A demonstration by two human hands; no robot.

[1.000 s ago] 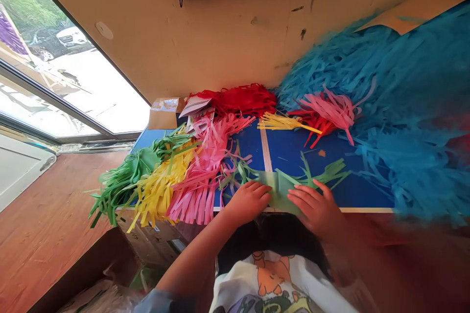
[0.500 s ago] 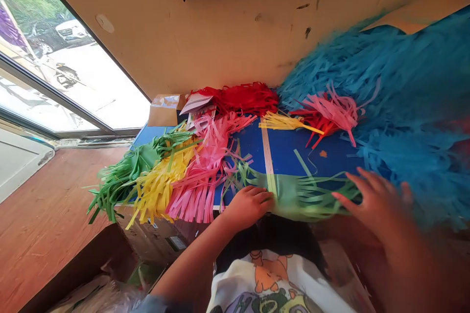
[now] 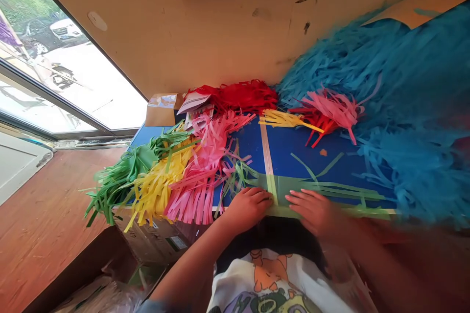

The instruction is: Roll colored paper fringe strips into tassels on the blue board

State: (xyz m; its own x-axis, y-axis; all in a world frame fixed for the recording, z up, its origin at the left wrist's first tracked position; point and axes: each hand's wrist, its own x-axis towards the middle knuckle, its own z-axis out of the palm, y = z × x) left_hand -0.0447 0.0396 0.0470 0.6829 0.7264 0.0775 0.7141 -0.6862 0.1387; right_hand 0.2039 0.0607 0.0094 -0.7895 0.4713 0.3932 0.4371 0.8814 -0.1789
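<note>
Along the front edge of the blue table (image 3: 240,139) lies a sheet of light green tissue paper (image 3: 284,186) with both ends cut into fringe. My left hand (image 3: 251,208) is closed over the left part of its uncut middle, fingers bent together and thumb hidden. To the right, my right hand (image 3: 312,208) lies on the same sheet with its fingers stretched out and somewhat apart. Strips of the green fringe run out beyond that hand, lying fairly straight. A gap of bare green paper separates the two hands.
Green (image 3: 135,166), yellow (image 3: 157,183) and pink fringed tissue paper (image 3: 200,176) drape over the table's left side. Red fringe (image 3: 249,95), small yellow (image 3: 286,118) and pink tassels (image 3: 334,110) lie behind. A large blue fringe pile (image 3: 404,78) fills the right. Below stands a cardboard box (image 3: 147,239).
My right hand has moved left from the fringe to the middle of the green sheet, close to my left hand. The right fringe lies flatter and straighter. My left hand stays in place.
</note>
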